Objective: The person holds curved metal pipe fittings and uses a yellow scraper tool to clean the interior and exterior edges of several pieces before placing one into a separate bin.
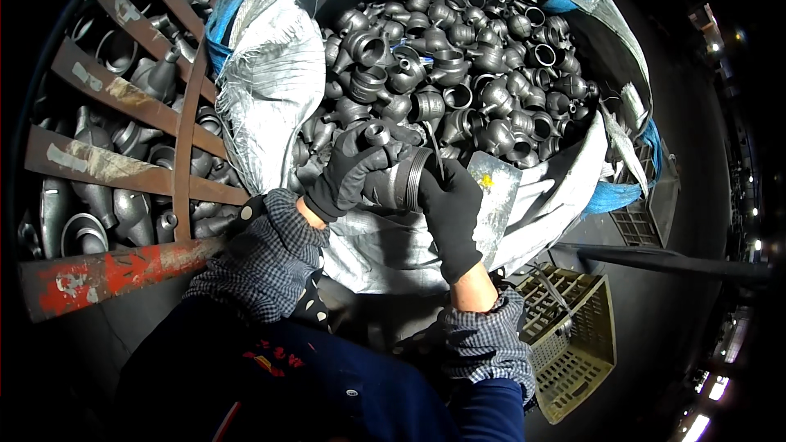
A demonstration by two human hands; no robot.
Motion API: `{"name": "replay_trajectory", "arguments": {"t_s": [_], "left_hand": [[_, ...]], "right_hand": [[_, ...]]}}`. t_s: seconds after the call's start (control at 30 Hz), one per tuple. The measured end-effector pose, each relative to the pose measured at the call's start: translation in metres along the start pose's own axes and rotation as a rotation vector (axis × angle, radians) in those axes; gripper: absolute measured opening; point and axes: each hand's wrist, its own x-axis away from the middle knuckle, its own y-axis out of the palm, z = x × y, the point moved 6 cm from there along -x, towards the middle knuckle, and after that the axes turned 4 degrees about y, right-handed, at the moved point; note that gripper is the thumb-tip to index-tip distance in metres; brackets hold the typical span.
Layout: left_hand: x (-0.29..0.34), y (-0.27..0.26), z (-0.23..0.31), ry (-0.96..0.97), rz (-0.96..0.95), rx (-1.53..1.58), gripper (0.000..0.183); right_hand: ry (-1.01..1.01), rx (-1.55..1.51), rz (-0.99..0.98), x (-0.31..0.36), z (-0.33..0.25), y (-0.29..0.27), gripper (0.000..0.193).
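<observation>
My left hand (348,173), in a black glove, grips a dark grey cast metal pipe fitting (399,178) with a threaded end, held over the edge of a large woven bulk bag (270,82). My right hand (450,213), also gloved in black, holds a thin metal tool (435,160) whose tip rests against the fitting's threaded rim. The bag is full of several similar grey fittings (458,74). A flat grey metal plate (496,196) lies on the bag's edge just right of my right hand.
A rusty red steel crate (123,266) on the left holds more cast parts (90,221) behind its bars. A beige plastic basket (573,344) sits on the dark floor at lower right. A dark bar (671,262) runs along the right.
</observation>
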Motion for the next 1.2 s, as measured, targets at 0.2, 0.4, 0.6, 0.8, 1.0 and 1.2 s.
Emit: {"name": "replay_trajectory", "arguments": {"t_s": [0.2, 0.4, 0.6, 0.8, 1.0, 1.2], "left_hand": [[0.001, -0.012, -0.013, 0.034, 0.076, 0.144, 0.025], [0.002, -0.009, -0.002, 0.001, -0.019, -0.094, 0.032], [-0.003, 0.003, 0.006, 0.046, -0.081, -0.147, 0.034], [-0.002, -0.004, -0.018, -0.129, 0.078, 0.11, 0.031], [0.005, 0.004, 0.02, 0.489, -0.187, -0.771, 0.03], [-0.003, 0.002, 0.013, 0.221, -0.091, -0.531, 0.033]], "right_hand": [[0.058, -0.147, -0.077, -0.004, -0.005, 0.005, 0.021], [0.201, -0.454, -0.296, 0.001, 0.005, 0.011, 0.017], [0.111, -0.351, -0.125, -0.001, 0.015, 0.008, 0.02], [0.094, -0.25, -0.063, -0.007, 0.007, 0.006, 0.023], [0.211, -0.599, -0.211, 0.002, 0.018, 0.022, 0.019], [0.208, -0.512, -0.12, -0.002, 0.026, 0.022, 0.019]]}}
